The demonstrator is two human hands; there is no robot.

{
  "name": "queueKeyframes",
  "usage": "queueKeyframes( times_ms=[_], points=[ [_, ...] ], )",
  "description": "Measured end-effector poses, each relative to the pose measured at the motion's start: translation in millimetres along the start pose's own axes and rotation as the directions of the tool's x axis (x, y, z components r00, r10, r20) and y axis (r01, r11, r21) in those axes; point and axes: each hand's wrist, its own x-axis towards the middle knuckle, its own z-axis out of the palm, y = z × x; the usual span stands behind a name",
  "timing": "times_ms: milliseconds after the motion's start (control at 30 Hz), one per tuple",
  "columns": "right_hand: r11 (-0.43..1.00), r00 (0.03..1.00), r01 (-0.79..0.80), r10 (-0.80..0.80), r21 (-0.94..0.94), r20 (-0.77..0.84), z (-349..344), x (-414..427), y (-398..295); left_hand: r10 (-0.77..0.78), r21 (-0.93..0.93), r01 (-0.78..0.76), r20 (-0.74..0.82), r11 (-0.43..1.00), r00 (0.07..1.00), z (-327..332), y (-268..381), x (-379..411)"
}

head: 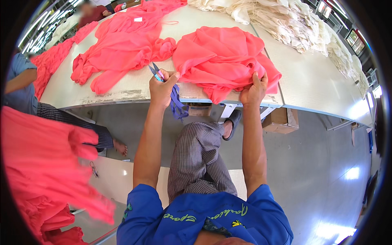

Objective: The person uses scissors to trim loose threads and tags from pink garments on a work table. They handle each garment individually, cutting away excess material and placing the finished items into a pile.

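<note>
My left hand (163, 87) is closed around thread snips (156, 72), whose dark blades point up and away from me. A purple ribbon (178, 105) hangs from the same hand over the table's front edge. The left thumb touches or nearly touches a bunched coral-pink garment (219, 58) of thin fabric on the pale table (306, 79). With my right hand (254, 88) I pinch that garment near its right front edge, thumb and fingers on the cloth. Another coral garment (122, 55) lies crumpled beside it on the left.
Cream fabric (284, 24) is heaped along the table's far right. A co-worker (23, 76) sits at the left, near blurred coral garments (46, 162). Farther back is another person (92, 13). Cardboard boxes (280, 120) stand under the table. A small white tag (138, 19) lies on the left garment.
</note>
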Motion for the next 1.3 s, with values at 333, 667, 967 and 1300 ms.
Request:
queueKeyframes(
  times_ms=[333,667,967,1300],
  points=[
    [0.519,0.825,0.495,-0.533,-0.696,0.189,11,-26,2,0.0,-0.039,0.001,0.013,0.999,1.0,-2,-1,3],
    [0.676,0.9,0.429,-0.262,-0.599,0.349,4,-25,7,0.087,0.137,-0.089,0.023,0.987,0.996,7,-5,-5],
    [0.769,0.905,0.405,-0.258,-0.495,0.339,-9,-62,-1,0.199,0.083,-0.199,0.016,0.976,0.98,50,-11,-76],
    [0.788,0.919,0.304,-0.095,-0.536,0.382,-38,-160,-25,0.243,0.009,-0.249,0.2,0.968,0.949,84,-20,-150]
  ],
)
